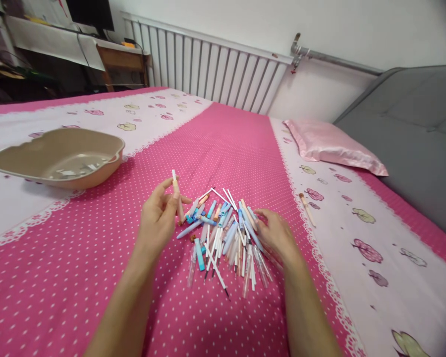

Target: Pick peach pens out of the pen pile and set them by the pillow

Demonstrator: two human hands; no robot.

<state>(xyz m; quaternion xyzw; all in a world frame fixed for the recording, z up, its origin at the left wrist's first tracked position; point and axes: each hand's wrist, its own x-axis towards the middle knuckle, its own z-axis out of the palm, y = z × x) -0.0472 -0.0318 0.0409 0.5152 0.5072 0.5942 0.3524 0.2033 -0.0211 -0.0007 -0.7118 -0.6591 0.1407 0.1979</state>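
2 bare forearms come up from the bottom edge over a bed (59, 297) spread with a pink, white-dotted cover. The left hand (159, 218) has its grip closed on 1 pen (176, 190), pinched between thumb and fingertips; the pen stands nearly upright, its white end up, just left of the pile and above the cover. The right hand (277, 233) lies palm down on the right edge of the pile of pens (223, 233), fingers curled onto the pens there; whether its grip has closed on any of them, I cannot tell.

The pile sits between the 2 hands in the middle of the pink strip: blue, white, clear and peach-coloured pens and parts, crossed over one another.

A single peach pen (306, 208) lies apart to the right, on the pale flowered border. A tan basin (59, 156) rests on the bed well to the left, with a few small pieces in its bottom. Farther off are a pink pillow (332, 146), a grey padded headboard (412, 134), a white radiator (208, 67) along the wall and a wooden chair (122, 62).
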